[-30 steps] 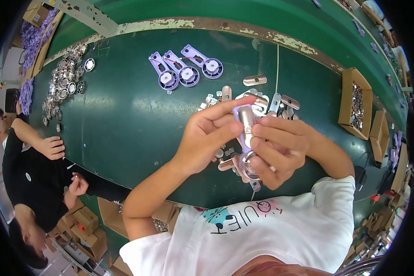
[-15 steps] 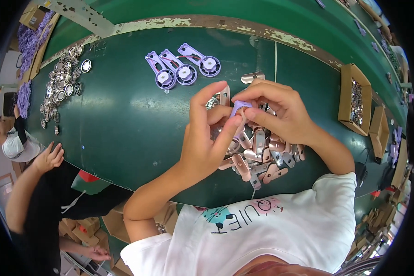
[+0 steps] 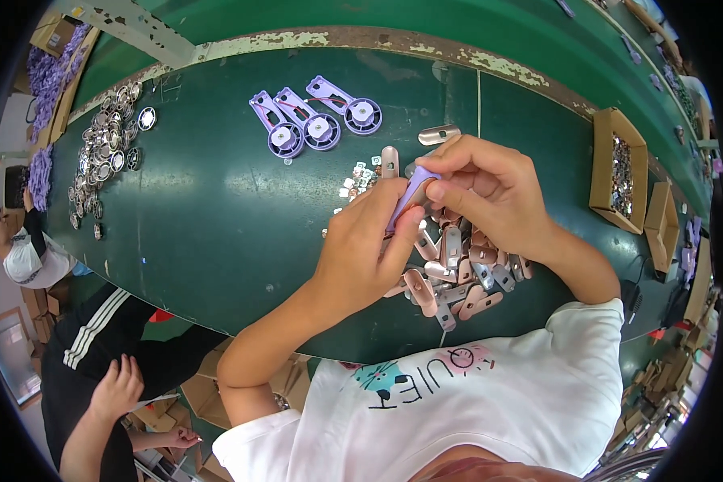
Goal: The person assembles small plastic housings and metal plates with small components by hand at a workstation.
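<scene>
Both my hands meet over the table around a purple plastic handle piece [image 3: 410,193], with a rose-gold metal cover plate showing along its side. My left hand [image 3: 357,245] wraps its lower end, thumb and fingers closed on it. At the upper end, my right hand [image 3: 490,189] pinches it between thumb and fingers. Under and beside the hands lies a heap of rose-gold and silver oblong cover plates [image 3: 466,269], partly hidden by them. Small white square pieces [image 3: 360,178] are scattered just beyond my left hand. The far end of the held piece is hidden by the fingers.
Three purple fan housings [image 3: 319,128] with round white-centred wheels and red wires lie farther back. Metal rings [image 3: 108,153] are piled at the left. Cardboard boxes [image 3: 647,173] stand at the right, one holding small metal parts. A co-worker's hand [image 3: 118,390] is at the lower left.
The purple piece has turned in my hands, now slanting with its side showing. My left fingers have folded down around it. The co-worker's hand has left the table edge and moved down.
</scene>
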### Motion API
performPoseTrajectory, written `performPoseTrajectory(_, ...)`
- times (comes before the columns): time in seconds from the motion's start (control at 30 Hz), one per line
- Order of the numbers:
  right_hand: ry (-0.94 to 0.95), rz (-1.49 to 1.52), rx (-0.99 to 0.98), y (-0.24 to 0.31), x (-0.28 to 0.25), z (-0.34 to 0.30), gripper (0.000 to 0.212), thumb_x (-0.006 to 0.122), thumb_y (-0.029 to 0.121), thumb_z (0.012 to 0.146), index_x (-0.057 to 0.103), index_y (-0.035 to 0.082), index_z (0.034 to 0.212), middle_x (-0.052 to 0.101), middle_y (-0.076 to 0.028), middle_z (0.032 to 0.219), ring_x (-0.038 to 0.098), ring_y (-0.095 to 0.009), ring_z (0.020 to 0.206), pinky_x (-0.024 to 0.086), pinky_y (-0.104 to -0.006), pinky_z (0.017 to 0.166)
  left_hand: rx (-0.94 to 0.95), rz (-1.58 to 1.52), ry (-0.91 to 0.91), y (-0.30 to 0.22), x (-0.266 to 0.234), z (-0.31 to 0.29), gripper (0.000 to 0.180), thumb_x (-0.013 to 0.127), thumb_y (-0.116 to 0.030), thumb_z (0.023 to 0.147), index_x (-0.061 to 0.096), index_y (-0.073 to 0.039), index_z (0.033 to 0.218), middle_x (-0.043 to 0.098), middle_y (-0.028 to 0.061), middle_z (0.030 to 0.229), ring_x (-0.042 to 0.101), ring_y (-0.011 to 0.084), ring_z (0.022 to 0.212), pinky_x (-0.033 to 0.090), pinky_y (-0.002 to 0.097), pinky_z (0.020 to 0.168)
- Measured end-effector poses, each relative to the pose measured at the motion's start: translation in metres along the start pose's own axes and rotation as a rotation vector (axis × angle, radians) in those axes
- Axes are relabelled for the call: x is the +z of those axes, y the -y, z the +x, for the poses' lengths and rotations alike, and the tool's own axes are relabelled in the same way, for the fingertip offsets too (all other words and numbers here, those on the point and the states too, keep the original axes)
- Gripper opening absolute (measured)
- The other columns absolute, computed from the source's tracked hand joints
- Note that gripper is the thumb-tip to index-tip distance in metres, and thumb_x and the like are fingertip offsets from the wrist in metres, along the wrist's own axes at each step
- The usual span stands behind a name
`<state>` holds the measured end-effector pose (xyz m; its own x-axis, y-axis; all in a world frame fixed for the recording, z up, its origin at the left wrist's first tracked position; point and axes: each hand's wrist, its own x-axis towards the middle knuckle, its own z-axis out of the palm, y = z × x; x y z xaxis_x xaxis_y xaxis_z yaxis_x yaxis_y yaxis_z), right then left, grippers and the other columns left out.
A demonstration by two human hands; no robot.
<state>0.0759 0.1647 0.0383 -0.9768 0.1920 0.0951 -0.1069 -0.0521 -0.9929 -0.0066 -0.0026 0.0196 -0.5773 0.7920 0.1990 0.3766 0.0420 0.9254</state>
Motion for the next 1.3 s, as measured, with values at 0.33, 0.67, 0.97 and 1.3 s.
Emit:
performPoseTrajectory(0.33,0.021,0.217,0.082,-0.011,0.001,-0.003,0.011,0.059,-0.006,0.087,0.056,-0.008,0.097,0.058,-0.008,0.095,0.061,-0.012,0.088,0.053,-0.0246,0.076,0.137,0.138,-0.056,0.001,0.004,0.0,0.012,0.061,-0.004,0.084,0.054,0.001,0.092,0.055,0.0132,0.065,0.054,0.0271,0.053,0.043,0.0352,0.05)
performPoseTrajectory(0.67,0.13,-1.341,-0.801,-0.016,0.017,-0.005,0.054,0.073,0.024,0.07,0.057,0.011,0.121,0.05,-0.019,0.127,0.051,-0.037,0.115,0.045,-0.0474,0.094,-0.619,-1.216,0.137,0.003,-0.012,0.008,0.053,0.036,-0.041,0.1,0.035,-0.003,0.137,0.049,0.0115,0.126,0.048,0.0204,0.118,0.045,0.0356,0.096)
performPoseTrajectory(0.97,-0.281,0.159,0.048,-0.006,-0.094,0.139,0.036,0.056,0.041,0.089,0.056,0.009,0.105,0.061,-0.011,0.092,0.057,-0.027,0.1,0.045,-0.0474,0.076,-0.205,-0.18,0.15,-0.005,-0.035,0.006,0.05,0.055,-0.034,0.09,0.049,-0.003,0.128,0.058,0.013,0.117,0.053,0.0262,0.111,0.044,0.0368,0.089)
performPoseTrajectory(1.3,-0.466,-0.862,-0.022,-0.035,-0.295,0.211,0.037,0.055,0.034,0.088,0.053,0.002,0.108,0.057,-0.017,0.106,0.055,-0.031,0.1,0.043,-0.0511,0.08,0.393,0.767,0.266,0.019,-0.018,-0.004,0.024,0.075,-0.012,0.065,0.062,-0.009,0.085,0.053,0.0022,0.077,0.054,0.0199,0.072,0.045,0.0339,0.069)
